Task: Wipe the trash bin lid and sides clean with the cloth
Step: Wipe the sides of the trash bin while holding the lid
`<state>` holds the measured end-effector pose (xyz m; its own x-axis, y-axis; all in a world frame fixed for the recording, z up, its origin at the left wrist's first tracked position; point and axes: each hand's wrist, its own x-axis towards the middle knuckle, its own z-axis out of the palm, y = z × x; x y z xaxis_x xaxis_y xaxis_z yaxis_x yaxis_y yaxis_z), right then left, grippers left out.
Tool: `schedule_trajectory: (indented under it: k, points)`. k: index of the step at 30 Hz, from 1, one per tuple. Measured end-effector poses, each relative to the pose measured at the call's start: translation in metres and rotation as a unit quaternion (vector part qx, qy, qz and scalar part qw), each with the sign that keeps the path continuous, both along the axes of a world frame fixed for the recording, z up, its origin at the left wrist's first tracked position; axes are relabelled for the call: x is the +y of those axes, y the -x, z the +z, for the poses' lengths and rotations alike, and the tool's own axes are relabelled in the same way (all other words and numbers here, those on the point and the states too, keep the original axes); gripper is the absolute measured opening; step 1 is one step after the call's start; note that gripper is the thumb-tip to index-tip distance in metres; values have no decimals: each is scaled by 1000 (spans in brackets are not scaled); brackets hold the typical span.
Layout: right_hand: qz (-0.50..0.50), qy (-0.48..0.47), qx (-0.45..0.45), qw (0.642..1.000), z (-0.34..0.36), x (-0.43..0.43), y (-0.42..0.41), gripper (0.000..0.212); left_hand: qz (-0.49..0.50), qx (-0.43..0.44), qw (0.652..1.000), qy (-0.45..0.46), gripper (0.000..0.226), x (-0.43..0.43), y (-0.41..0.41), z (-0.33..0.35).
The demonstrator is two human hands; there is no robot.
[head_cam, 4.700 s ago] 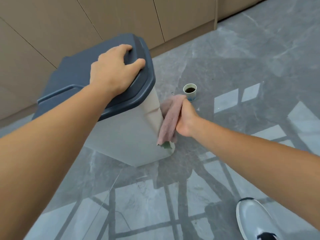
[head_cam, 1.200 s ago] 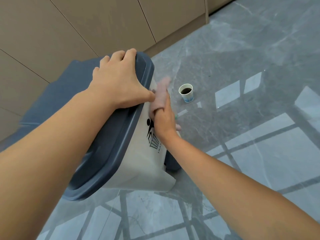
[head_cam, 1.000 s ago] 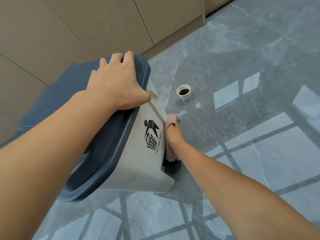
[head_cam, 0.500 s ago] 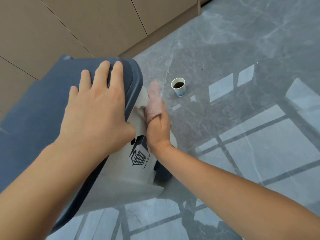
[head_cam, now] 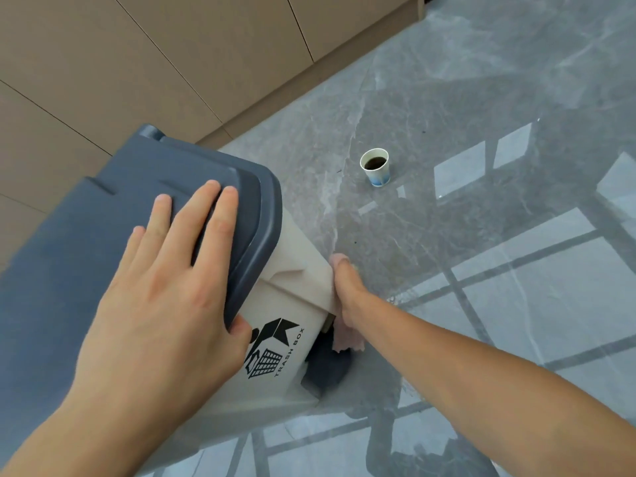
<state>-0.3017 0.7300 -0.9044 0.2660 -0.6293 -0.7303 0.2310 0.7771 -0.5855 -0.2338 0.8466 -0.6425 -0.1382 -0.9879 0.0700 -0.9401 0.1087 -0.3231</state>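
The trash bin (head_cam: 292,290) is beige with a black "TRASH BOX" logo and a blue-grey lid (head_cam: 86,242). My left hand (head_cam: 165,290) lies flat on the lid with straight fingers, the thumb hooked under the lid's front rim. My right hand (head_cam: 346,290) presses a pink cloth (head_cam: 346,339) against the bin's right side, low down; its fingers are hidden behind the bin's corner. A dark foot pedal (head_cam: 327,370) shows at the bin's base, just below the cloth.
A small paper cup (head_cam: 375,166) with dark liquid stands on the grey marble floor (head_cam: 481,235), right of and beyond the bin. Beige cabinet fronts (head_cam: 172,63) run along the back, close behind the bin.
My right hand with the cloth has slid down the bin's right side from near the lid's rim towards the base. My left hand stays flat on the lid.
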Motion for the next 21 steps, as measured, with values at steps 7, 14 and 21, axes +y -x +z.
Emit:
schedule_trajectory:
  k: [7,14,21]
  points:
    - [186,217,-147,947,141,-47,20,24,-1,-17,1000,5,113,-1,5,1]
    - [102,121,-418,895,185,-70,44,48,-2,-30,1000,6,109,1,5,1]
    - [67,352,-400,843,254,-72,46,53,-1,-13,1000,-14,100,1,10,6]
